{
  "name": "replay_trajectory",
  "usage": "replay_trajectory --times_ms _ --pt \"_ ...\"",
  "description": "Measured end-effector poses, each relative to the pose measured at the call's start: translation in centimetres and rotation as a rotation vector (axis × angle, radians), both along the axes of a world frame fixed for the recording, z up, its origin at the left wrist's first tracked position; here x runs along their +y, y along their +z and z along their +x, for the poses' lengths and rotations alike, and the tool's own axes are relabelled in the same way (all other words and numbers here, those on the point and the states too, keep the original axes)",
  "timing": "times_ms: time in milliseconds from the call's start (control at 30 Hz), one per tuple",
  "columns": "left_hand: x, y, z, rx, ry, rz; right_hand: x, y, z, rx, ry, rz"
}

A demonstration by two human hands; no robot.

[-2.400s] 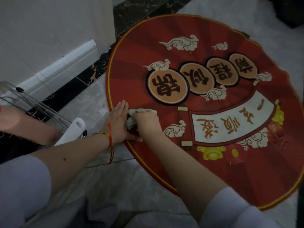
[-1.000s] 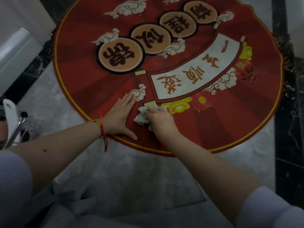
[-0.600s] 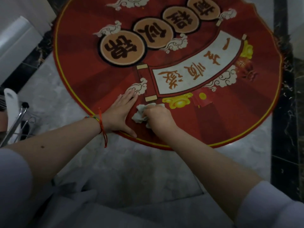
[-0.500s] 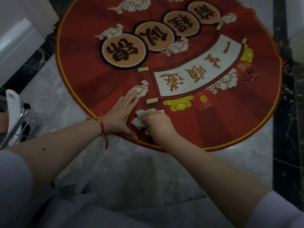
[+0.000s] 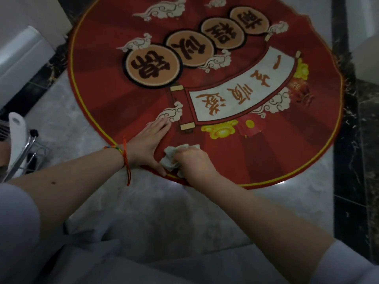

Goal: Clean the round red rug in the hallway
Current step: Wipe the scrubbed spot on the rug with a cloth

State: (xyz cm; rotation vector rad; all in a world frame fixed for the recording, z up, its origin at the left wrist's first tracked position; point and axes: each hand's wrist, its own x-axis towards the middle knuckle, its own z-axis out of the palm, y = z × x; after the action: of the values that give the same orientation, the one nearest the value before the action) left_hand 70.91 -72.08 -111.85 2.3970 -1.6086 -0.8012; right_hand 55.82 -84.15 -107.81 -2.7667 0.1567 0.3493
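Rug point(image 5: 114, 95) flat on hallway floor | our left hand point(image 5: 148, 144) spread flat, pinning its near edge so it won't slide | our right hand point(image 5: 194, 160) squeezing cloth point(image 5: 171, 158), rubbing there

The floor point(image 5: 155, 218) is of grey marble tiles with a soft shine. A dark marble strip point(image 5: 348, 181) with pale veins runs along the right side, and another dark strip point(image 5: 30, 93) lies at the left, under a white baseboard point(image 5: 22, 56). At the left edge stands a metal wire rack point(image 5: 22, 158), and a white plastic handle point(image 5: 17, 128) with a hole rests against it.
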Motion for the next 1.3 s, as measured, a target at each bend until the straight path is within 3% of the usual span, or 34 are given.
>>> replay_trajectory --times_ms 400,533,667,767,867,1000,1300 --pt "0.2 0.2 -0.1 0.029 -0.01 -0.016 0.3 -0.9 -1.2 -0.008 0.021 0.098" --pt "0.1 -0.1 0.0 0.0 -0.019 -0.01 0.3 0.1 -1.4 -0.023 0.087 0.031" --pt "0.3 0.1 0.0 0.025 -0.014 -0.022 0.3 -0.4 -1.9 -0.063 0.133 0.12" --pt "0.3 -0.4 0.1 0.011 -0.016 -0.011 -0.8 -0.3 -1.4 0.063 0.103 0.033" --pt "0.2 -0.2 0.0 0.022 -0.02 -0.014 -1.6 -0.5 -1.7 -0.043 0.032 0.068" --pt "0.2 0.0 0.0 0.017 -0.017 -0.002 -1.9 0.1 -1.2 0.026 0.047 0.014" --pt "0.1 0.2 0.1 0.018 -0.017 0.011 -3.7 -0.3 -0.4 -0.027 -0.073 -0.056"
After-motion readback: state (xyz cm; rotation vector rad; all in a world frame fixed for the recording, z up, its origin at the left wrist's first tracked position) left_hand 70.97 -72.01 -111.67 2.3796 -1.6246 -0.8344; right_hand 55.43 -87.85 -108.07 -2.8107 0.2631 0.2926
